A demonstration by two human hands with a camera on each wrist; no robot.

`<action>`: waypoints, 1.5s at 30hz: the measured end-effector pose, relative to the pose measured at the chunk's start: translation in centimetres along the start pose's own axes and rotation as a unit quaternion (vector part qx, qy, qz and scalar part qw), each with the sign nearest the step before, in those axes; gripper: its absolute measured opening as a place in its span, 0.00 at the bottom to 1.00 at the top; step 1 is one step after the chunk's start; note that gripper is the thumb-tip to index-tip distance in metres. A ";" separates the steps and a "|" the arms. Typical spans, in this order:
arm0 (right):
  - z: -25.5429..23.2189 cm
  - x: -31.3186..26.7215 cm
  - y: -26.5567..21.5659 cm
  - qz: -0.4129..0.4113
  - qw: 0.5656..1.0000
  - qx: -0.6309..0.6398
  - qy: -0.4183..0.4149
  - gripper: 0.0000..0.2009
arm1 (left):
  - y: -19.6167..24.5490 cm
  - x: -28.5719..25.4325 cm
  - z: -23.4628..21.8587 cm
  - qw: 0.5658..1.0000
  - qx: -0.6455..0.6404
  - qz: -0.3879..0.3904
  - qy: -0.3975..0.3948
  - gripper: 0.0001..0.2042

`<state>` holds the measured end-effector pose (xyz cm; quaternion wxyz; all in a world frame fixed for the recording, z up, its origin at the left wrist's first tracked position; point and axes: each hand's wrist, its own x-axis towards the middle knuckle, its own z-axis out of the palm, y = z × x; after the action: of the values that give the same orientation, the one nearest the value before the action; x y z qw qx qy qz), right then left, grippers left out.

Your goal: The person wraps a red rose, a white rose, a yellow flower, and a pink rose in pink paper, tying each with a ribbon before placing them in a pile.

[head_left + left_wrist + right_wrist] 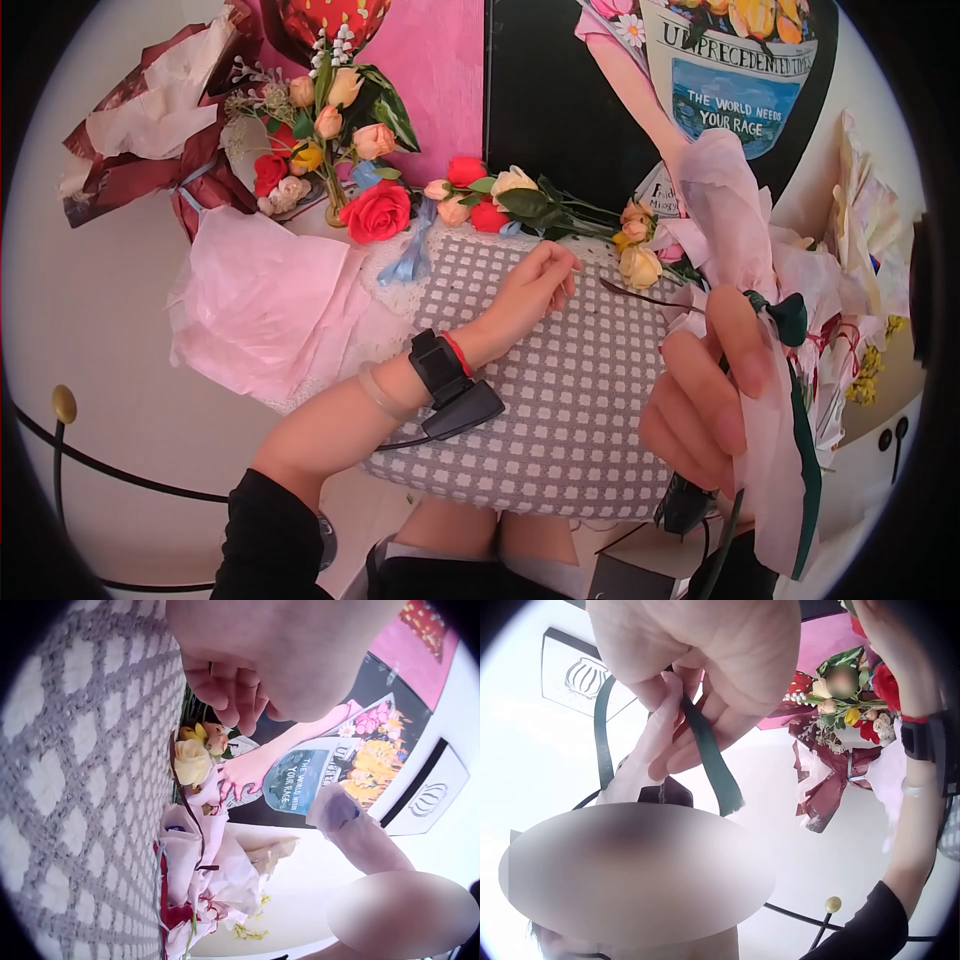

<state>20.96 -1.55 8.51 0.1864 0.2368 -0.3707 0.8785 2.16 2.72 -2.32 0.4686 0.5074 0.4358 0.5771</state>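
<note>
Seemingly knotted, dark-green ribbon (pixel 789 318) trails loose ends off pale-pink paper (pixel 723 198) the right hand (pixel 700 395) grips, the empty left hand (pixel 527 295) apart near the grey-checked cloth's (pixel 560 420) far edge.

This looks like a corner of a home or a small flower studio; which of the two is unclear. A grey-and-white checked cloth (pixel 540 420) lies below loose roses (pixel 376 211), a wrapped bouquet (pixel 160 120), pale pink wrapping paper (pixel 780 470) and green ribbon (pixel 803 450), with a painted picture (pixel 740 100) at the far side and a framed drawing (pixel 427 796) on a white wall.
</note>
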 end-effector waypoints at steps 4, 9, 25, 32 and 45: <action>0.4 -0.2 -0.1 -0.004 1.000 -0.001 0.002 0.03 | 0.0 0.0 0.0 1.000 0.002 -0.004 0.002 0.10; 0.8 -0.1 0.2 -0.013 1.000 -0.003 -0.015 0.04 | -0.3 0.1 0.0 1.000 -0.001 -0.007 -0.001 0.09; 0.8 -0.9 -0.3 -0.029 0.997 -0.057 0.038 0.02 | -0.1 -0.1 0.2 1.000 -0.002 -0.003 -0.011 0.07; 1.7 -0.7 0.6 -0.074 0.995 -0.055 0.030 0.01 | -0.4 0.0 0.1 1.000 -0.009 0.002 -0.021 0.07; 2.1 -1.2 0.8 -0.099 0.991 -0.085 0.040 0.02 | -0.4 0.0 0.1 1.000 0.000 0.007 -0.028 0.06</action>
<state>22.09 -3.87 8.69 0.3067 0.2209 -0.4106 0.8298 2.34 2.84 -2.74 0.4766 0.5267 0.4185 0.5660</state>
